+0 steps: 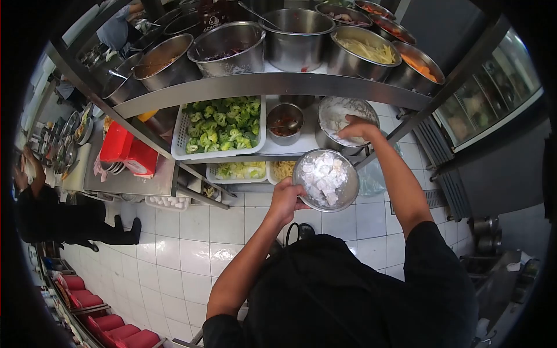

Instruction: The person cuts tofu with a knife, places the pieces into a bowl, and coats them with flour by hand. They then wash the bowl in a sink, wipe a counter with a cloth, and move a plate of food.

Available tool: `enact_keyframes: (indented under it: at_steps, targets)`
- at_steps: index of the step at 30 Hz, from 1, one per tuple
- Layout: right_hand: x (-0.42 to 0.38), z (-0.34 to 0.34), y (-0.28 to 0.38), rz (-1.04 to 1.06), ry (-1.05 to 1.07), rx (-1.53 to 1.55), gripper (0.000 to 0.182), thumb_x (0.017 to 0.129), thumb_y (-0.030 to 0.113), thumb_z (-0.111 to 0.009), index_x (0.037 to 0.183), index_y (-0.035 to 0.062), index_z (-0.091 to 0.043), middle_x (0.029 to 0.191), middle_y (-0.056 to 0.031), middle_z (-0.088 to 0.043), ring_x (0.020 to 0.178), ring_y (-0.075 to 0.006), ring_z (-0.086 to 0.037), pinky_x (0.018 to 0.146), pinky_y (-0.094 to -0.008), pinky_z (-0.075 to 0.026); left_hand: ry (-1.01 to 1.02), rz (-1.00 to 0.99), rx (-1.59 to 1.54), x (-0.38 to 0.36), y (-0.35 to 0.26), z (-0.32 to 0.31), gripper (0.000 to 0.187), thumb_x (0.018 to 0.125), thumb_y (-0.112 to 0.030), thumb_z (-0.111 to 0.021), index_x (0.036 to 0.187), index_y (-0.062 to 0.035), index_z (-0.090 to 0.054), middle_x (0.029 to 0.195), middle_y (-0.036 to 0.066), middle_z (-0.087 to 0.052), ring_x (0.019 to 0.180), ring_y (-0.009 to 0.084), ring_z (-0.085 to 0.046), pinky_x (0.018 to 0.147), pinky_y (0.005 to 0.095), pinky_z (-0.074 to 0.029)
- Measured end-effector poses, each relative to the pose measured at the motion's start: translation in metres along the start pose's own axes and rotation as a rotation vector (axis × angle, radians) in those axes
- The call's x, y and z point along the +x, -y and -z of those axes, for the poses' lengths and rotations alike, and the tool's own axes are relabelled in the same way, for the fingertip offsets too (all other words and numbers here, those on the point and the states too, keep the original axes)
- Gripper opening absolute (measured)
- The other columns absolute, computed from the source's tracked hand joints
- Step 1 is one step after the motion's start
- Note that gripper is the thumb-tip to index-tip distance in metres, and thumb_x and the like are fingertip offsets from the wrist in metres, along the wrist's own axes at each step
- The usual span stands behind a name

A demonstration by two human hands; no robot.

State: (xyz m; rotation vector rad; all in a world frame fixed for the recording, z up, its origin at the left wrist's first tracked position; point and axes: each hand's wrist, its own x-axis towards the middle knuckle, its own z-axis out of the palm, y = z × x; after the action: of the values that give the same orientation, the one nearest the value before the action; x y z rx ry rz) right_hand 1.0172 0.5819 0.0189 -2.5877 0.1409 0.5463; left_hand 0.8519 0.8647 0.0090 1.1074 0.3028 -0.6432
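My left hand [285, 200] grips the rim of a round metal bowl [346, 200], its fingers closed on the edge. Inside lie pale chunks [326, 177] coated with white powder. Over to the right, my right hand [358, 130] reaches into a metal pot [371, 111] that holds white powder [333, 119]. Its fingers curl into the powder, and their tips are partly hidden. The bowl is held in the air, in front of the shelf and a little below the pot.
A white basket [262, 124] of broccoli and a small metal pot [283, 136] with a spoon share the shelf. Above runs a metal rail [272, 85] with several food pots behind it. A red box-shaped object [125, 152] sits left. Another person [55, 217] stands far left.
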Motion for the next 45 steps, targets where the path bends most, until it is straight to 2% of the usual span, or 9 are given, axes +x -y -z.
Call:
enact_keyframes:
  at_steps: [12,15,22,31,34,37,39,42,45]
  targets:
    - [-0.003,-0.019,0.025,0.086,-0.009,-0.052,0.08,0.054,0.025,-0.072,0.126,-0.0018,-0.05,0.122,-0.0213,-0.055,0.113,-0.0302,-0.054,0.095,-0.0299,-0.043,0.008,0.02,0.014,-0.001,0.002,-0.006,0.027,0.074,-0.001,-0.051,0.1,0.0011,-0.051,0.097,0.013,-0.06,0.081,0.0237,-0.063,0.065,0.037,-0.058]
    - [0.011,-0.03,0.005,0.077,-0.268,-0.01,0.075,0.054,0.024,-0.072,0.122,0.0002,-0.054,0.118,-0.0207,-0.058,0.11,-0.03,-0.056,0.094,-0.0305,-0.044,0.005,0.012,0.007,-0.001,0.0,-0.008,0.026,0.074,-0.001,-0.051,0.1,0.0009,-0.051,0.097,0.014,-0.06,0.082,0.0238,-0.063,0.065,0.0369,-0.058]
    - [0.019,-0.006,-0.006,0.035,-0.44,-0.11,0.066,0.054,0.022,-0.069,0.115,0.0018,-0.06,0.113,-0.0191,-0.061,0.109,-0.029,-0.057,0.094,-0.0317,-0.045,0.001,0.011,0.024,-0.001,-0.001,-0.009,0.026,0.074,0.0,-0.051,0.099,0.0003,-0.051,0.097,0.014,-0.059,0.083,0.0245,-0.064,0.066,0.0371,-0.058]
    - [-0.003,0.014,-0.004,-0.02,-0.311,0.006,0.061,0.056,0.02,-0.068,0.112,-0.0018,-0.06,0.117,-0.0206,-0.058,0.11,-0.0292,-0.056,0.092,-0.0295,-0.044,0.008,0.005,0.024,0.008,0.002,-0.017,0.022,0.073,0.001,-0.051,0.095,-0.0007,-0.05,0.093,0.014,-0.059,0.079,0.025,-0.063,0.065,0.0389,-0.058]
    - [-0.038,0.015,0.007,0.05,-0.406,0.268,0.06,0.056,0.018,-0.07,0.111,-0.0035,-0.06,0.114,-0.0201,-0.06,0.109,-0.0282,-0.057,0.091,-0.0293,-0.044,-0.005,0.01,-0.003,0.006,0.001,-0.022,0.017,0.073,0.001,-0.051,0.09,-0.0019,-0.052,0.088,0.012,-0.06,0.073,0.0232,-0.064,0.061,0.0374,-0.058]
    - [-0.085,0.022,0.025,0.077,-0.08,0.471,0.056,0.059,0.017,-0.073,0.109,-0.0045,-0.06,0.112,-0.0203,-0.06,0.107,-0.0275,-0.057,0.092,-0.0295,-0.044,-0.005,0.01,-0.027,0.006,0.001,-0.023,0.017,0.073,0.001,-0.051,0.09,-0.0019,-0.052,0.089,0.012,-0.059,0.073,0.0228,-0.063,0.061,0.0369,-0.058]
    - [-0.12,0.008,0.044,0.182,-0.063,0.37,0.038,0.061,0.007,-0.073,0.098,0.0017,-0.066,0.091,-0.0137,-0.064,0.088,-0.0278,-0.062,0.082,-0.0337,-0.047,0.006,0.007,-0.032,0.006,-0.002,-0.024,0.017,0.073,0.001,-0.051,0.09,-0.0019,-0.052,0.089,0.012,-0.059,0.074,0.023,-0.063,0.061,0.0372,-0.058]
    - [-0.145,-0.019,0.052,0.329,-0.164,0.057,0.038,0.061,0.008,-0.075,0.098,0.0025,-0.066,0.097,-0.0153,-0.063,0.094,-0.0287,-0.06,0.085,-0.0339,-0.045,-0.016,0.015,-0.026,0.005,-0.003,-0.024,0.017,0.073,0.001,-0.051,0.09,-0.0021,-0.051,0.088,0.012,-0.059,0.073,0.0233,-0.063,0.06,0.0369,-0.058]
    - [-0.126,0.002,0.059,0.156,-0.136,0.149,0.048,0.063,0.02,-0.076,0.107,0.0031,-0.064,0.119,-0.0201,-0.054,0.112,-0.0297,-0.051,0.096,-0.0316,-0.039,0.011,0.028,0.038,0.003,0.0,-0.017,0.028,0.074,-0.001,-0.051,0.102,-0.0005,-0.05,0.095,0.013,-0.059,0.08,0.0233,-0.063,0.065,0.0356,-0.058]
